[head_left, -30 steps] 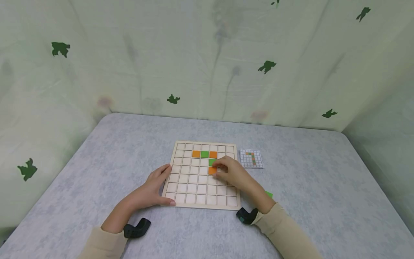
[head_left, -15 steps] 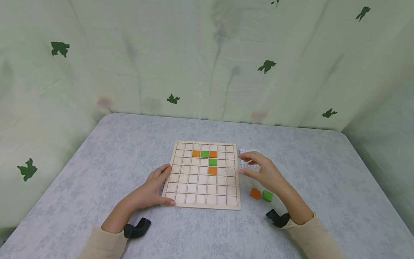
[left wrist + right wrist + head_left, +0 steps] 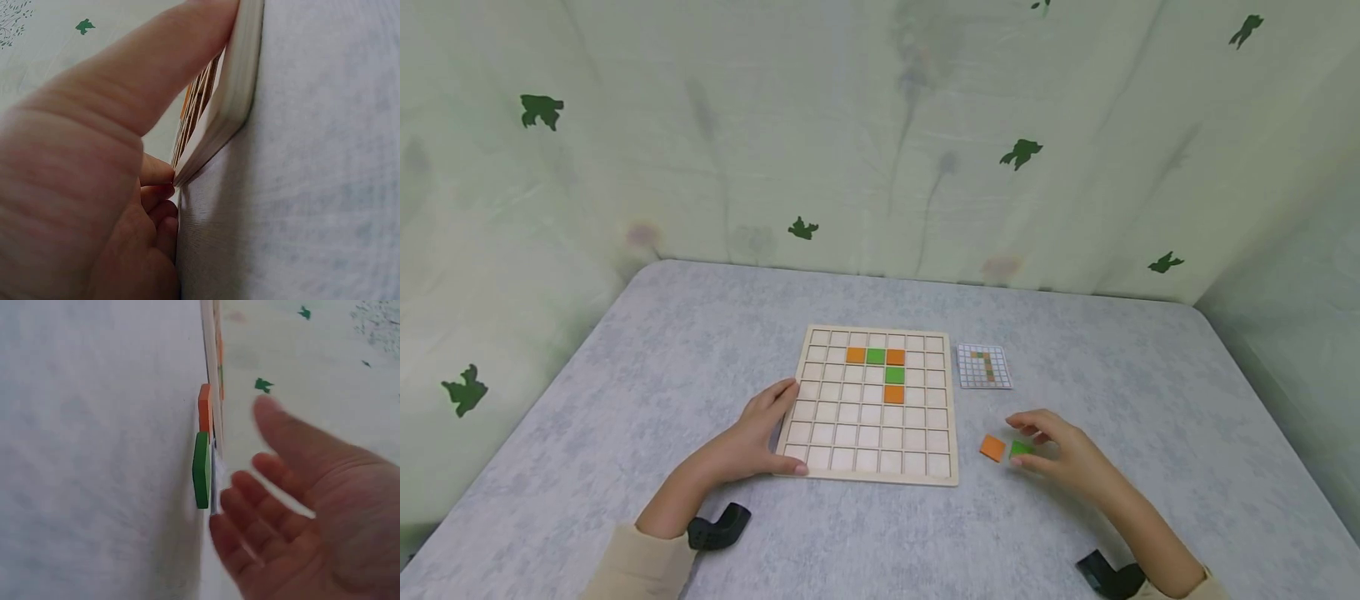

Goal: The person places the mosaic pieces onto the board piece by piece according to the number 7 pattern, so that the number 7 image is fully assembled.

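A wooden grid board (image 3: 842, 417) lies mid-table with orange and green square tiles set in it, such as an orange tile (image 3: 894, 394). My left hand (image 3: 748, 437) spans its near left corner, thumb (image 3: 181, 56) resting on the front edge, fingertips at the left side. To the board's right lie a loose orange tile (image 3: 992, 448) and a loose green tile (image 3: 1020, 448). My right hand (image 3: 1067, 450) hovers at the green tile with thumb and fingers parted, partly hiding it. In the right wrist view the green tile (image 3: 200, 470) shows apart from the fingers.
A small pattern card (image 3: 985, 367) with a printed grid lies beside the board's upper right side. A leaf-patterned cloth (image 3: 880, 150) hangs behind the table (image 3: 715, 317). Each wrist wears a black device, such as the left one (image 3: 721, 527).
My right hand has left the orange tile on the board, passed over the pattern card and come down to the loose green tile. The left hand has stayed at the board's corner.
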The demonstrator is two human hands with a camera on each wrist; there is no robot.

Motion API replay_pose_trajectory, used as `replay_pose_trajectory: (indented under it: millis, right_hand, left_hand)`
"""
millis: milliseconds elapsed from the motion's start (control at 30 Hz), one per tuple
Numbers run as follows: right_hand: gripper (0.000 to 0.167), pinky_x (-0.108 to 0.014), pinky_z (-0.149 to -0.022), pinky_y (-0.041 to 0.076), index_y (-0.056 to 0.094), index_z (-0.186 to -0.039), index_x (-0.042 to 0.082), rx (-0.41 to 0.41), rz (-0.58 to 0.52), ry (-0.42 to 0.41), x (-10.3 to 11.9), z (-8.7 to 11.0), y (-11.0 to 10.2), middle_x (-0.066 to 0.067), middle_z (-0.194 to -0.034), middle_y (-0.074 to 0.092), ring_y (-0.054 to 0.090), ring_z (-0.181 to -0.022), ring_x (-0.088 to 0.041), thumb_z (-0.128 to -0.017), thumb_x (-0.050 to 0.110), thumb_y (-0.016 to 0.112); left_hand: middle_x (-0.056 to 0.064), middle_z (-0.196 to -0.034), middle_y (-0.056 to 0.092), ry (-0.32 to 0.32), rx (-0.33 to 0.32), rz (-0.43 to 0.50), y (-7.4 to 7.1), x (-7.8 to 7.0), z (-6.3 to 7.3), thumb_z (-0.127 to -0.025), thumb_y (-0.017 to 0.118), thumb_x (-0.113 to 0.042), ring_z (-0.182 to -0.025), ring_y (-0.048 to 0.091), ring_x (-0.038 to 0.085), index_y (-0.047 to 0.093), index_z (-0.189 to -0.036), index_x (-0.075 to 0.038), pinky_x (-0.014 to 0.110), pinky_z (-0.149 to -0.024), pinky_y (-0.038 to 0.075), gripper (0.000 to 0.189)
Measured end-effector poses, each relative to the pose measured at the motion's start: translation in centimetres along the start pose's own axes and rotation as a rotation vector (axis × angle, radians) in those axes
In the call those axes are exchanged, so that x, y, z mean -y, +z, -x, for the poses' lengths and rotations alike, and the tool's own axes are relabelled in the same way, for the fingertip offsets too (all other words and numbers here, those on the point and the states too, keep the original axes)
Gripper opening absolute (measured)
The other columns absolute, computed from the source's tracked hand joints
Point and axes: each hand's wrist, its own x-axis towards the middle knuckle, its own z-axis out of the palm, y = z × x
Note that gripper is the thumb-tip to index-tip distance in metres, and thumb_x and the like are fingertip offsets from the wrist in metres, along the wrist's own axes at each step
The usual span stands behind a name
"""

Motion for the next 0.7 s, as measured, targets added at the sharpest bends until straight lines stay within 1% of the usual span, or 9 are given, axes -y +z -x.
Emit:
replay_pose_trajectory:
  millis: [100, 200, 300, 400, 500, 633, 700]
  right_hand:
    - [0.041, -0.03, -0.077, 0.046, 0.061, -0.108, 0.008, 0.021, 0.032, 0.067, -0.5, 0.7, 0.2, 0.002, -0.104, 0.057, 0.054, -0.091, -0.014, -0.072, 0.02, 0.076]
    - [0.034, -0.032, -0.078, 0.045, 0.061, -0.104, 0.012, 0.044, 0.056, 0.117, -0.8, 1.1, 0.2, 0.003, -0.102, 0.055, 0.053, -0.092, -0.013, -0.074, 0.022, 0.074]
    - [0.031, -0.032, -0.076, 0.046, 0.061, -0.103, 0.012, 0.059, 0.056, 0.14, -0.9, 1.2, 0.1, 0.002, -0.1, 0.054, 0.052, -0.092, -0.014, -0.076, 0.02, 0.073]
    - [0.029, -0.03, -0.075, 0.046, 0.061, -0.103, 0.011, 0.055, 0.045, 0.152, -0.7, 1.1, 0.1, 0.001, -0.1, 0.055, 0.052, -0.09, -0.014, -0.077, 0.018, 0.071]
    - [0.029, -0.029, -0.072, 0.046, 0.06, -0.105, 0.009, 0.026, 0.033, 0.128, -0.2, 0.7, -0.1, 0.001, -0.098, 0.056, 0.053, -0.088, -0.014, -0.078, 0.014, 0.07]
    - [0.03, -0.028, -0.069, 0.046, 0.06, -0.105, 0.008, -0.027, 0.025, 0.048, 0.8, -0.3, -0.2, 0.002, -0.095, 0.057, 0.053, -0.084, -0.015, -0.077, 0.009, 0.07]
    - [0.03, -0.028, -0.07, 0.046, 0.061, -0.106, 0.01, -0.048, 0.018, 0.021, 1.4, -0.9, -0.3, 0.003, -0.096, 0.057, 0.053, -0.085, -0.016, -0.078, 0.009, 0.07]
  left_hand:
    - [0.017, -0.147, 0.004, -0.006, 0.001, 0.0, 0.0, 0.0, 0.0, -0.063, 0.074, -0.053, -0.131, 0.001, 0.038, 0.011, -0.143, 0.0, 0.057, -0.098, 0.016, 0.115]
    - [0.017, -0.147, 0.004, -0.011, 0.002, 0.004, 0.0, 0.0, 0.0, -0.063, 0.075, -0.053, -0.131, 0.001, 0.038, 0.011, -0.143, 0.0, 0.057, -0.098, 0.016, 0.115]
    - [0.017, -0.147, 0.004, -0.015, 0.003, 0.006, 0.0, 0.0, 0.0, -0.063, 0.075, -0.052, -0.131, 0.001, 0.038, 0.011, -0.143, 0.0, 0.057, -0.098, 0.016, 0.115]
    - [0.017, -0.147, 0.004, -0.018, 0.001, 0.005, 0.0, 0.0, 0.0, -0.063, 0.075, -0.052, -0.131, 0.001, 0.038, 0.012, -0.143, 0.0, 0.057, -0.098, 0.016, 0.115]
    - [0.016, -0.147, 0.004, -0.017, 0.0, 0.005, 0.0, 0.0, 0.1, -0.063, 0.075, -0.052, -0.131, 0.001, 0.038, 0.012, -0.143, 0.0, 0.058, -0.098, 0.016, 0.115]
    - [0.016, -0.147, 0.004, -0.013, 0.001, 0.004, 0.0, -0.1, 0.0, -0.063, 0.075, -0.052, -0.131, 0.001, 0.038, 0.012, -0.143, 0.0, 0.057, -0.098, 0.017, 0.115]
    - [0.017, -0.147, 0.004, -0.01, 0.003, 0.006, 0.0, -0.1, 0.0, -0.063, 0.075, -0.052, -0.131, 0.001, 0.038, 0.011, -0.143, 0.0, 0.057, -0.098, 0.017, 0.115]
